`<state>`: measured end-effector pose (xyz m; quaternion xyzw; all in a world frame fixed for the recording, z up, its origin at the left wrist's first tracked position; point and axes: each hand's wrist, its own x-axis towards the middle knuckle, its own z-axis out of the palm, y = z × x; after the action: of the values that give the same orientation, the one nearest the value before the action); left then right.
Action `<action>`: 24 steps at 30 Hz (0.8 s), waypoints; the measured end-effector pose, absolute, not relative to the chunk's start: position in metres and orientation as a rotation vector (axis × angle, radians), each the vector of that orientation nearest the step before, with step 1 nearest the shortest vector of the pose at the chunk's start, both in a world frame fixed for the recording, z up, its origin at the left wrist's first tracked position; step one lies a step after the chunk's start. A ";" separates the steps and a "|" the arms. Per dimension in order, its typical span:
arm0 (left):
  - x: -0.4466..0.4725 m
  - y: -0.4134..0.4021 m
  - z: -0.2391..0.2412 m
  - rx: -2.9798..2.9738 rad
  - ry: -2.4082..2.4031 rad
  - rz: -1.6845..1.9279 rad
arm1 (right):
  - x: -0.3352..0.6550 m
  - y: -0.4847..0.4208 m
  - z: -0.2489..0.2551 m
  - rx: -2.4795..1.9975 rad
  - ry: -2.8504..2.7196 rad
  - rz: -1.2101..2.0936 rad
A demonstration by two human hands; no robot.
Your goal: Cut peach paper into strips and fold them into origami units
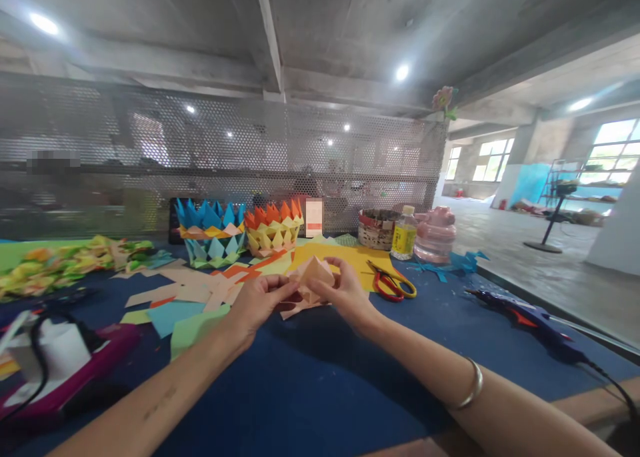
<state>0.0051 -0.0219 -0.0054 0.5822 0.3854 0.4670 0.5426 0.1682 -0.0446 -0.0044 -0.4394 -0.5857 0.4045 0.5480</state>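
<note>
Between both hands is a peach-coloured folded paper piece (315, 273), its pointed tip facing up. My left hand (267, 297) pinches its left side with thumb and fingers. My right hand (347, 293) grips the right side, thumb across the front. Beneath the hands lies another peach paper piece (300, 307), partly hidden. Behind them a yellow sheet (353, 257) is spread on the dark blue table (300, 390). Scissors (393, 285) with red and yellow handles rest just right of my right hand. Loose peach paper pieces (193, 283) are scattered to the left.
At the back stand a blue folded-paper basket (213, 233), an orange and yellow one (274, 227), a woven basket (376, 229), a bottle (403, 233) and a pink jug (435, 233). A glue gun (530, 320) lies right; a purple object (75, 370) sits front left.
</note>
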 end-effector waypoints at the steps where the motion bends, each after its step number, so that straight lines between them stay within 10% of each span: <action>1: 0.005 -0.022 -0.006 1.400 0.909 1.106 | 0.167 -0.046 -0.004 -1.071 -1.397 0.973; 24: 0.006 -0.028 -0.001 1.321 0.928 1.000 | 0.166 -0.045 -0.004 -0.994 -1.553 0.911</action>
<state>0.0064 -0.0278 -0.0012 0.5656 0.3975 0.4282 0.5820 0.1663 -0.0451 -0.0042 -0.4138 -0.6466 0.3796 0.5164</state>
